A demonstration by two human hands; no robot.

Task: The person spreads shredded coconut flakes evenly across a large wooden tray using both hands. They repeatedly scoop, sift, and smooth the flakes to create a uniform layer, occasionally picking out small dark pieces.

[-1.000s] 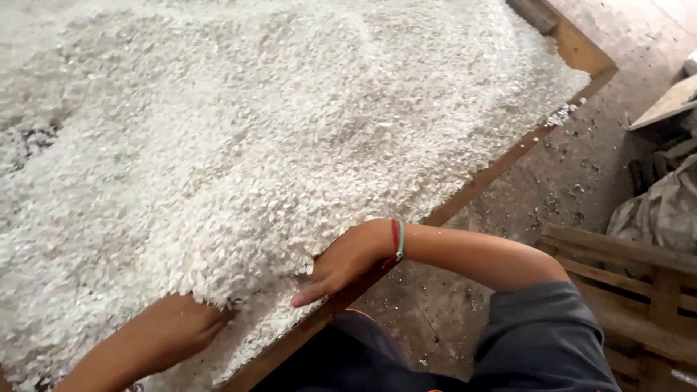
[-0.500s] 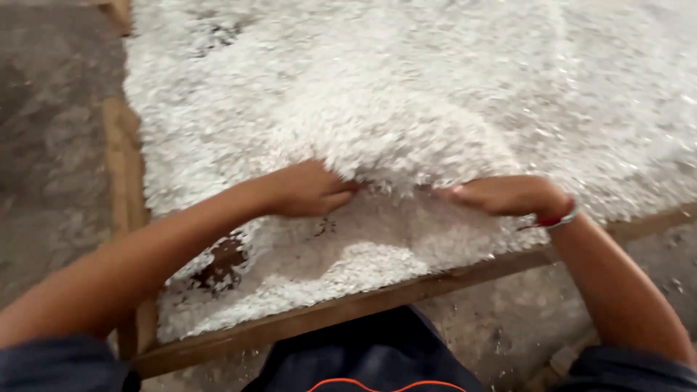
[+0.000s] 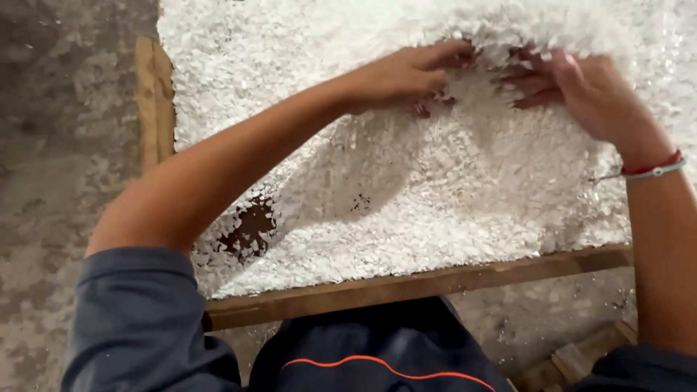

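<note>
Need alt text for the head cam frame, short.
Seen from above, a person's left hand and right hand dig into a thick layer of white flakes spread on a wooden-edged tray. The fingers are curled into the flakes, and a dark bare patch shows near the tray's corner. The right wrist wears red and pale bracelets.
</note>
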